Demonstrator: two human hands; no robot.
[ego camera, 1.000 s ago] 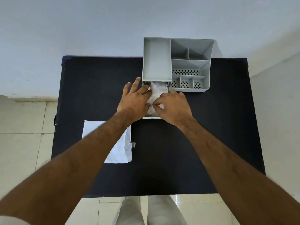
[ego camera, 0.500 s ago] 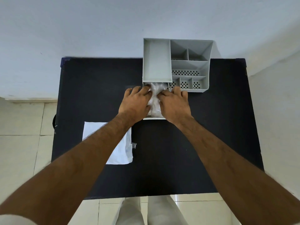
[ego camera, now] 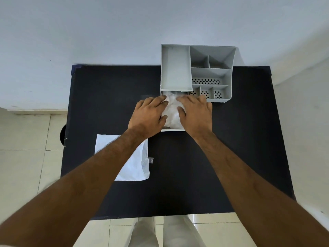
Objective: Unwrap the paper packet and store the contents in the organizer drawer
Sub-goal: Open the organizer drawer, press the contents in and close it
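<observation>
A grey plastic organizer (ego camera: 176, 68) stands at the far edge of the black table (ego camera: 231, 148). Its white drawer (ego camera: 173, 129) is pulled out toward me. A crumpled clear plastic bundle (ego camera: 171, 107) lies in the drawer. My left hand (ego camera: 148, 115) presses on the bundle's left side with fingers spread. My right hand (ego camera: 196, 114) presses on its right side, palm down. The hands hide most of the drawer. The opened white paper wrapper (ego camera: 137, 163) lies flat on the table at the near left, partly under my left forearm.
The organizer's right half (ego camera: 211, 77) has several open compartments with perforated floors. A white wall rises directly behind the table. Tiled floor surrounds the table, and my legs show below its near edge.
Both hands slid forward over the bundle and flattened onto it, pushing it down into the drawer. The left fingers, raised a second ago, now lie down.
</observation>
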